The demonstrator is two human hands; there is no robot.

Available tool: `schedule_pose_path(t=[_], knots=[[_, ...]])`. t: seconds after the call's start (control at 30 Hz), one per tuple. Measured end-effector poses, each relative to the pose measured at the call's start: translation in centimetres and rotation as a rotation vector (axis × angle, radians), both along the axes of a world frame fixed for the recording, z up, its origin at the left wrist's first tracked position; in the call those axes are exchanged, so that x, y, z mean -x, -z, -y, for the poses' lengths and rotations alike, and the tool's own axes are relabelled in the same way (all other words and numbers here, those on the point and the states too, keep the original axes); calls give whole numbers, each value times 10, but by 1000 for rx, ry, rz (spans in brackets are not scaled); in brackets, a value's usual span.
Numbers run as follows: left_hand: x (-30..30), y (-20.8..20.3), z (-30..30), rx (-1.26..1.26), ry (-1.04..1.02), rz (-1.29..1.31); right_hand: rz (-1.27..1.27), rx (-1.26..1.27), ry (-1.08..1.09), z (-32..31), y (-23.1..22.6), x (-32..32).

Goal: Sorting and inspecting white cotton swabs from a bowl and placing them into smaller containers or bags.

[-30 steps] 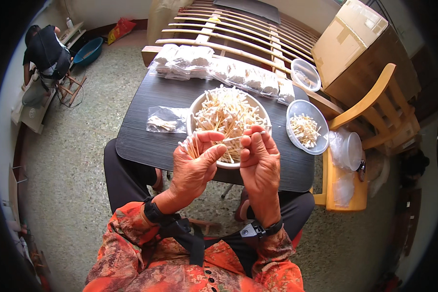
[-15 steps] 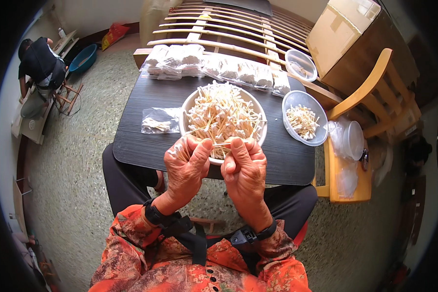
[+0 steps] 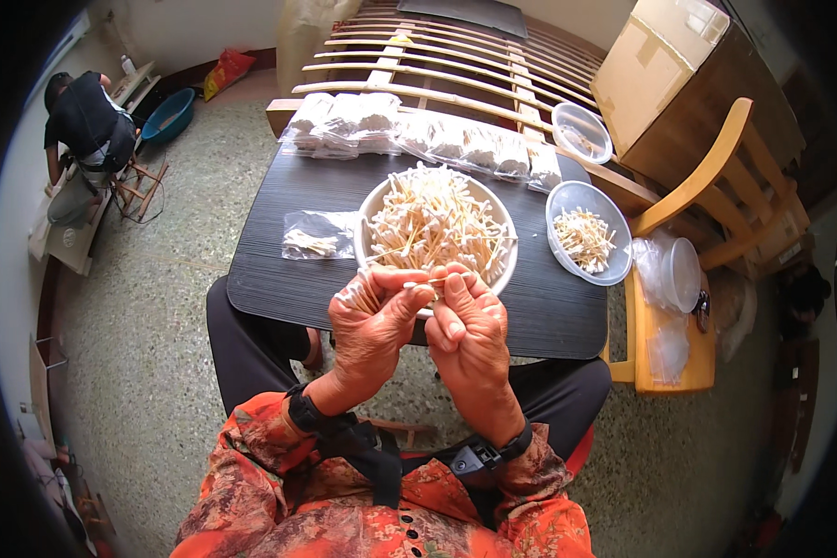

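Observation:
A white bowl [image 3: 367,244] heaped with cotton swabs [image 3: 437,214] stands on the dark table in front of me. Over its near rim my left hand [image 3: 374,321] is closed round a bunch of cotton swabs, whose white tips show at the edge of the fingers. My right hand [image 3: 470,321] pinches a single swab by its stick between thumb and forefinger. Both hands' fingertips nearly meet there. Left of the bowl lies a clear plastic bag [image 3: 318,234] with a few swabs in it. To the right, a translucent tub [image 3: 588,232] holds more loose swabs.
Filled clear bags of swabs [image 3: 344,126] line the table's far edge. Beyond is a slatted wooden frame [image 3: 418,70] with another plastic tub [image 3: 581,133]. A cardboard box [image 3: 660,70] and a wooden chair [image 3: 679,344] stand right. Another person [image 3: 93,126] sits far left.
My hands have drawn closer together, with the right fingertips shifting toward the left hand. The whole scene has moved slightly right and down in the view.

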State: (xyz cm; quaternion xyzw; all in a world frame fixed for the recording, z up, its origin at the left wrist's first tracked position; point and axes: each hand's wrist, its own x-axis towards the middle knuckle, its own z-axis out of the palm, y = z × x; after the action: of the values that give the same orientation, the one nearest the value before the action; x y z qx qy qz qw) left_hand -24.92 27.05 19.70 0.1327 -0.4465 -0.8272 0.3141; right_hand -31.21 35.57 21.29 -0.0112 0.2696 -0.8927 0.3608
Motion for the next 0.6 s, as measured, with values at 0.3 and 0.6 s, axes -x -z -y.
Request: schedule_pose_path(t=[0.3, 0.6], knots=[[0, -1, 6, -215, 154, -42, -232, -101, 52, 3, 5, -7], [-2, -8, 11, -542, 326, -13, -1040, -568, 467, 8, 16, -12]])
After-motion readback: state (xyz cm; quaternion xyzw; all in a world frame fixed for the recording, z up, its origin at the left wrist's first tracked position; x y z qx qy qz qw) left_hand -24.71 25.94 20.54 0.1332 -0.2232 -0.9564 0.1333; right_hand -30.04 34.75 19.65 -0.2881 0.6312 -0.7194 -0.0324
